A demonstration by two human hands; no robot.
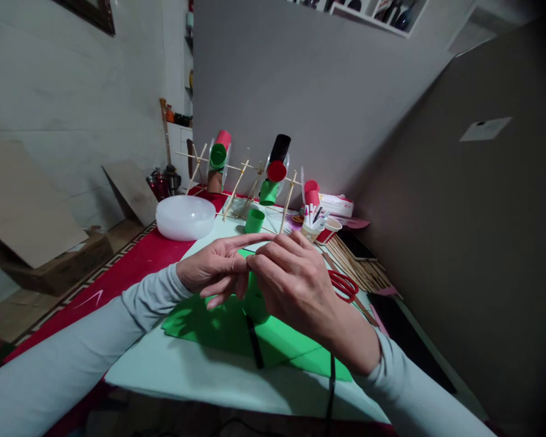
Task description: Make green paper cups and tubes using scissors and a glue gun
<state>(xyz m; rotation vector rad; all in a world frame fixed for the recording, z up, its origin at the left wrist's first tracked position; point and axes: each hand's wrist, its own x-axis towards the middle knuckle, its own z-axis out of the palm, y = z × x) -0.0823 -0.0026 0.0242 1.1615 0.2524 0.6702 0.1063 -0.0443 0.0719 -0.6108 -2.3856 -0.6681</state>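
Observation:
A green paper tube (256,303) stands below my hands, its upper part mostly covered by them. My left hand (221,264) pinches at the tube's upper edge with the thumb, the index finger stretched out to the right and the other fingers loosely curled. Bent fingers of my right hand (295,276) close on the same edge from the right, the fingertips hidden from me. Under the tube lie green paper sheets (295,349) and a short black strip (255,343). Red-handled scissors (343,285) are just right of my right hand.
Behind stands a wooden stick frame (241,182) bearing coloured tubes. A green tube (255,221) is upright before it. Left is a translucent round container (185,217); right are a cup of markers (312,230), a paper cup (330,229), wooden sticks (359,267) and a black flat object (409,340).

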